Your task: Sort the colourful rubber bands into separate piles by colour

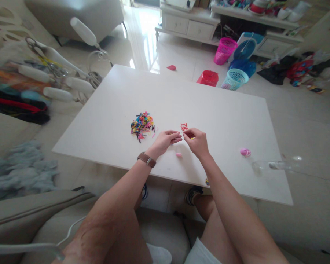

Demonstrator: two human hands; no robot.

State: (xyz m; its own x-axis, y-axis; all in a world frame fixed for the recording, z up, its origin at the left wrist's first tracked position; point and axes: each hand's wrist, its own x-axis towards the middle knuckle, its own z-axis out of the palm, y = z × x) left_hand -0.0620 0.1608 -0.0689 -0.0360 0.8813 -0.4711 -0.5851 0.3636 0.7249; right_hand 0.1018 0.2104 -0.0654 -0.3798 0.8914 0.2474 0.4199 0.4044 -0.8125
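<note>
My left hand [165, 141], with a brown watch at the wrist, and my right hand [196, 142] meet fingertip to fingertip over the white table [222, 110]. Both are pinched together on something small and thin that I cannot make out. A few red rubber bands [184, 127] lie just beyond my fingers. A heap of mixed coloured rubber bands [142, 124] sits to the left of my left hand. A small pink piece [178, 155] lies on the table under my wrists.
A pink object [245, 152] and a clear plastic bottle [275, 165] lie on the table's right. On the floor beyond stand a red box [208, 77], a pink basket [224, 50] and a blue basket [234, 79]. A cluttered rack [30, 84] is left.
</note>
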